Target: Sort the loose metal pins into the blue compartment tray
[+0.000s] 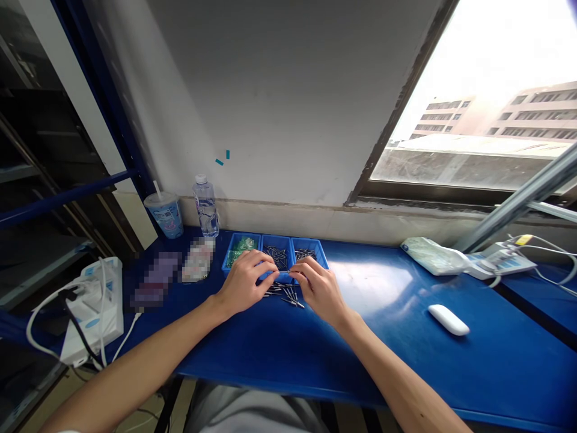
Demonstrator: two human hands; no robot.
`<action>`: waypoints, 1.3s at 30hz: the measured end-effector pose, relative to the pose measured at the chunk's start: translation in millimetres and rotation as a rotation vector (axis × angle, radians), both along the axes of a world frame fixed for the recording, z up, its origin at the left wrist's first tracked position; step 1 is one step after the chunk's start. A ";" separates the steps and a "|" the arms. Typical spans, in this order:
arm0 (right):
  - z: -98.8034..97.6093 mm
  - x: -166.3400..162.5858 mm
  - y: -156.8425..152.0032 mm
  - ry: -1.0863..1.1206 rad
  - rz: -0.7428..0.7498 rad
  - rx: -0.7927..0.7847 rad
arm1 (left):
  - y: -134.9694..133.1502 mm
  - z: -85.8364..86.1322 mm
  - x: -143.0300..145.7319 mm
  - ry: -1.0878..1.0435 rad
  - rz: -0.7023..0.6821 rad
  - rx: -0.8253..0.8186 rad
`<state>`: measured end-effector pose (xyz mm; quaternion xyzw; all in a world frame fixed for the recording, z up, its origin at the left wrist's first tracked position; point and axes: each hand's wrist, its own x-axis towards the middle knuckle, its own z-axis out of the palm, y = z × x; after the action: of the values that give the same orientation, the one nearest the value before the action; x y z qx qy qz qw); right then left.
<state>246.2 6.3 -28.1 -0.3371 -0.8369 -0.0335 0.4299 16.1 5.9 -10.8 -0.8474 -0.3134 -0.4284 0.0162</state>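
My left hand (247, 278) and my right hand (323, 290) face each other over the front rim of three joined blue bins (319, 245). Thumb and fingers are pinched together on both hands. Something thin and small seems to lie between the fingertips, too small to name. The left bin holds small green pieces (246, 244), partly behind my left hand. In the middle and right bins are thin metal pins (276, 255) with dark and silvery parts. Below my fingers, a loose pile of similar pins (293, 296) lies on the blue tabletop (270, 349).
Left of the bins stand a water bottle (206, 207) and a lidded cup with a straw (165, 215). A white power strip (97, 313) with cables lies far left. To the right are a white rounded case (448, 319), a soft packet (433, 255) and another power strip (505, 260).
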 end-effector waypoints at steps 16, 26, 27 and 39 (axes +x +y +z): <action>-3.2 -2.9 -2.4 0.062 0.051 -0.021 | 1.0 -2.3 -0.6 -0.004 -0.041 -0.005; -1.9 -4.6 -3.5 0.022 0.066 -0.041 | 0.9 -5.1 0.1 0.013 -0.089 -0.032; -1.8 -4.6 -3.8 0.013 0.064 -0.047 | 1.1 -5.3 0.1 0.017 -0.093 -0.038; -1.6 -7.1 -5.2 -0.028 0.120 -0.088 | 0.2 -5.9 2.0 0.038 -0.123 -0.040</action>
<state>239.2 1.1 -29.6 -0.3044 -0.8622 0.0245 0.4041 18.1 6.0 -16.7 -0.8732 -0.2688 -0.4060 -0.0209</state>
